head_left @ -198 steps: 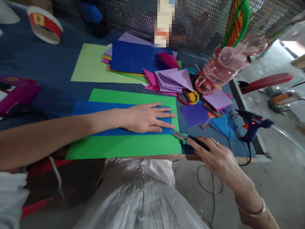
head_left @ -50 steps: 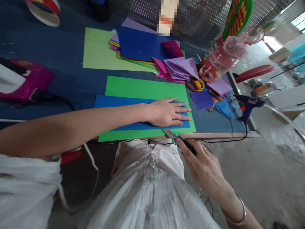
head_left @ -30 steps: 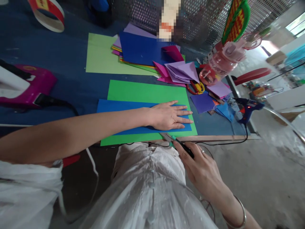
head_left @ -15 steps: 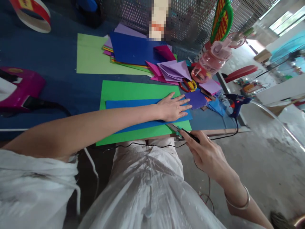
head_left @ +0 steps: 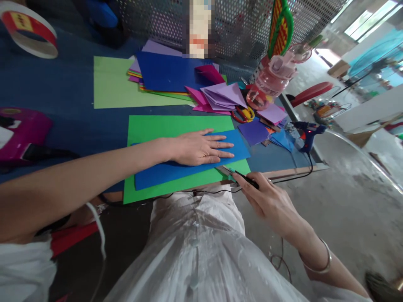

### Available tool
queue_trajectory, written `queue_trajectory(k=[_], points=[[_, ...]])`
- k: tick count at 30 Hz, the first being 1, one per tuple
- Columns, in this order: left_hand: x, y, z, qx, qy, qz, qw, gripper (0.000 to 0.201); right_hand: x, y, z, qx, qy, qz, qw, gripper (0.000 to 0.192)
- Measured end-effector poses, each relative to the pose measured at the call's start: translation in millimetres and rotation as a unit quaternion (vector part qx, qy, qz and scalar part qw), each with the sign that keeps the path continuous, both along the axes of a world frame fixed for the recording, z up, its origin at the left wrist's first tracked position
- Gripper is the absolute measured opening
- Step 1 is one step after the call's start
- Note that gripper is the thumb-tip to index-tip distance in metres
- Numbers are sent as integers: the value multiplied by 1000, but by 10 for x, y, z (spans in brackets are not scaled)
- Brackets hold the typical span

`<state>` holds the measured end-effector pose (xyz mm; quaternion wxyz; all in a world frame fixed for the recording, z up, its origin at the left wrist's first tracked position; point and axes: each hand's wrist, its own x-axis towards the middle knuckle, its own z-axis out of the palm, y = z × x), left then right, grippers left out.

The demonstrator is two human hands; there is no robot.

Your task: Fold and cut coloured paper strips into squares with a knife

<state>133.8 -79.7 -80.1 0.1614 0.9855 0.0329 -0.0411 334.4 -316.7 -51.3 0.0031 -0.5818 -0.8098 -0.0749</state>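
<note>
1. The left hand (head_left: 201, 147) lies flat, fingers spread and straight, pressing on a blue sheet (head_left: 189, 161); it grips nothing.
2. The blue sheet rests slightly askew on top of a green sheet (head_left: 163, 126), near the front edge of the blue table (head_left: 63, 105).
3. The right hand (head_left: 270, 201) closes its fingers around a utility knife (head_left: 239, 176), index finger stretched along the handle.
4. The knife's blade end sits at the lower right edge of the blue sheet, on the green sheet, just beside the left hand's fingertips.
5. Farther back lies a light green sheet (head_left: 110, 84), with a stack of coloured paper (head_left: 163, 71) partly overlapping it.
6. Folded purple pieces (head_left: 225, 94), red-and-yellow scissors (head_left: 241, 114) and a pink bottle (head_left: 267, 82) crowd the right rear of the table.
7. A blue glue gun (head_left: 307, 132) stands at the right corner, well apart from both hands.
8. A tape roll (head_left: 28, 31) sits at the far left.
</note>
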Motion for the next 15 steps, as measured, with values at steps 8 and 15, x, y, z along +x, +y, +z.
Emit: queue_trajectory(k=[8, 15], points=[[10, 9, -10, 6, -8, -3, 1000, 56, 3, -8, 17, 16, -42, 21, 999, 50], [22, -11, 0, -3, -5, 4, 1000, 57, -26, 1, 28, 19, -29, 33, 999, 48]])
